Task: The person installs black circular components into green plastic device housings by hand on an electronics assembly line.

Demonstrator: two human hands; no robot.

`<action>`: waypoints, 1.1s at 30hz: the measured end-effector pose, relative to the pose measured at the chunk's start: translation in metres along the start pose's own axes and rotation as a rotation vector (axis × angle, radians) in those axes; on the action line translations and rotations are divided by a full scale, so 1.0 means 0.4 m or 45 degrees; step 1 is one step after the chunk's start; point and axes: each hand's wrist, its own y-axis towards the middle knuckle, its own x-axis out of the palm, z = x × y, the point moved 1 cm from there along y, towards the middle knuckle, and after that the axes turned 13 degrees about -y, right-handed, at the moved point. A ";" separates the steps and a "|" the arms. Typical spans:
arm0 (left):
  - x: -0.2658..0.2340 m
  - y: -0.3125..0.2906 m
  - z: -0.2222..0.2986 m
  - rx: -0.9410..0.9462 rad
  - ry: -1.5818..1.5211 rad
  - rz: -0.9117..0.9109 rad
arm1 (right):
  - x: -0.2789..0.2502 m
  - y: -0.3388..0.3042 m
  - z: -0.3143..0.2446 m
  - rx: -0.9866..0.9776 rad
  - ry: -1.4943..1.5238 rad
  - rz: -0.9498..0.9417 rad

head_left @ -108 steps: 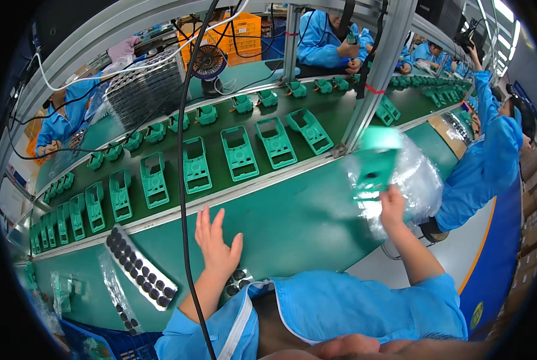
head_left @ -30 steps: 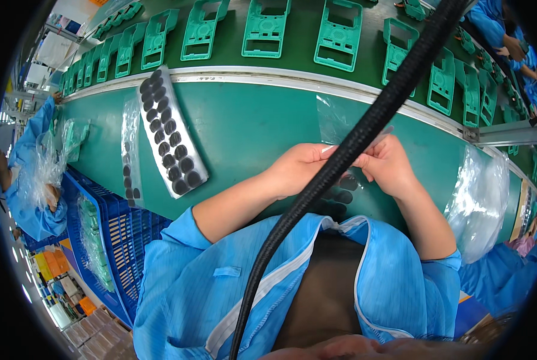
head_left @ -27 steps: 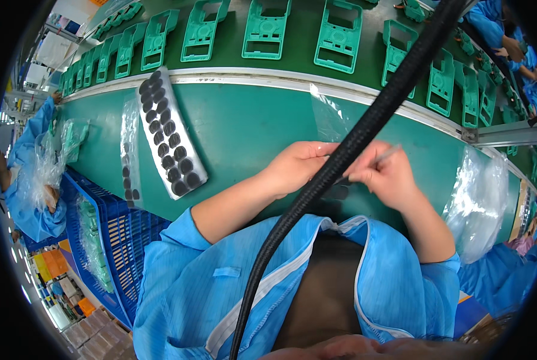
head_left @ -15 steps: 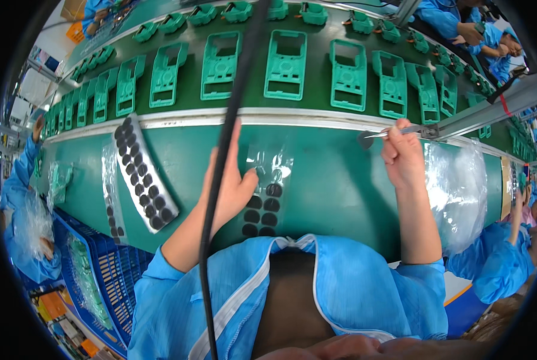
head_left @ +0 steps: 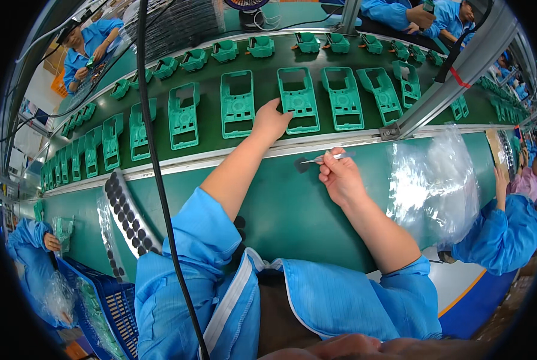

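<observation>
My left hand reaches over the conveyor to the left edge of a green plastic housing. Its thumb and forefinger are apart at that edge; whether they touch it I cannot tell. My right hand holds metal tweezers above the green bench. At their tips hangs a thin dark pad. To the left on the bench lies a white sheet with rows of round black pads. Beside it is a clear strip with more black pads. My left sleeve mostly covers another group of pads.
A row of green housings and a farther row of small green parts lie on the conveyor. Clear plastic bags lie at right beneath a metal post. A black cable hangs across the view. Co-workers sit around; a blue crate stands lower left.
My left hand has moved from above the bench pads, forward and right to a housing on the conveyor. My right hand, with tweezers and dark pad, has come left. The view has shifted.
</observation>
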 end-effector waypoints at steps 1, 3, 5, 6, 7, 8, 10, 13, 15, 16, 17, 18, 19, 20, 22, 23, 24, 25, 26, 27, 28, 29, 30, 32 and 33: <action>-0.007 -0.003 0.004 -0.161 -0.216 -0.116 | 0.000 -0.001 0.001 0.019 -0.004 -0.023; -0.038 -0.028 0.012 -0.330 -0.431 -0.225 | -0.001 0.000 0.000 0.032 0.008 -0.035; -0.090 -0.107 0.027 -0.278 -0.547 -0.207 | 0.002 -0.009 -0.013 0.021 0.007 -0.034; -0.125 -0.163 0.039 -0.260 -0.526 -0.237 | 0.004 -0.012 -0.019 -0.010 -0.035 -0.018; -0.155 -0.225 0.051 -0.245 -0.505 -0.264 | 0.007 -0.015 -0.026 0.008 -0.028 -0.019; -0.179 -0.290 0.065 -0.296 -0.512 -0.285 | 0.017 -0.022 -0.037 -0.102 -0.128 -0.072; -0.206 -0.412 0.060 -0.380 -0.526 -0.354 | 0.042 -0.042 -0.049 -0.274 -0.294 -0.154; -0.212 -0.522 0.024 -0.245 -0.392 -0.428 | 0.084 -0.070 -0.049 -0.278 -0.596 -0.224; -0.228 -0.541 0.037 -0.255 -0.355 -0.433 | 0.111 -0.080 -0.036 -0.217 -0.680 -0.225; -0.234 -0.538 0.039 -0.201 -0.312 -0.411 | 0.119 -0.081 -0.029 -0.180 -0.772 -0.211; -0.239 -0.534 0.036 -0.146 -0.269 -0.392 | 0.123 -0.080 -0.023 -0.165 -0.771 -0.210; -0.241 -0.531 0.034 -0.157 -0.273 -0.390 | 0.124 -0.078 -0.020 -0.151 -0.808 -0.206; -0.241 -0.527 0.031 -0.126 -0.250 -0.408 | 0.125 -0.076 -0.016 -0.137 -0.846 -0.201; -0.239 -0.527 0.027 -0.094 -0.227 -0.426 | 0.129 -0.077 -0.012 -0.125 -0.848 -0.202; -0.231 -0.537 0.004 -0.075 -0.221 -0.437 | 0.132 -0.080 0.004 -0.083 -0.900 -0.191; -0.226 -0.540 -0.005 -0.044 -0.209 -0.443 | 0.133 -0.081 0.008 -0.068 -0.902 -0.191; -0.226 -0.543 -0.011 -0.058 -0.213 -0.444 | 0.136 -0.085 0.012 -0.063 -0.925 -0.194; -0.227 -0.545 -0.012 -0.038 -0.219 -0.456 | 0.138 -0.089 0.015 -0.057 -0.947 -0.198; -0.227 -0.547 -0.015 -0.017 -0.225 -0.467 | 0.137 -0.091 0.016 -0.043 -0.946 -0.201; -0.224 -0.547 -0.019 -0.029 -0.228 -0.469 | 0.135 -0.093 0.014 -0.045 -1.001 -0.217; -0.222 -0.547 -0.022 0.022 -0.210 -0.463 | 0.134 -0.094 0.014 -0.049 -1.056 -0.234; -0.220 -0.547 -0.025 0.073 -0.192 -0.458 | 0.134 -0.097 0.019 -0.038 -1.054 -0.234; -0.219 -0.548 -0.027 0.065 -0.194 -0.458 | 0.136 -0.100 0.022 -0.068 -1.054 -0.234; -0.221 -0.550 -0.030 0.119 -0.163 -0.423 | 0.138 -0.101 0.026 -0.092 -1.052 -0.235; -0.224 -0.549 -0.027 0.113 -0.166 -0.429 | 0.138 -0.101 0.027 -0.089 -1.054 -0.238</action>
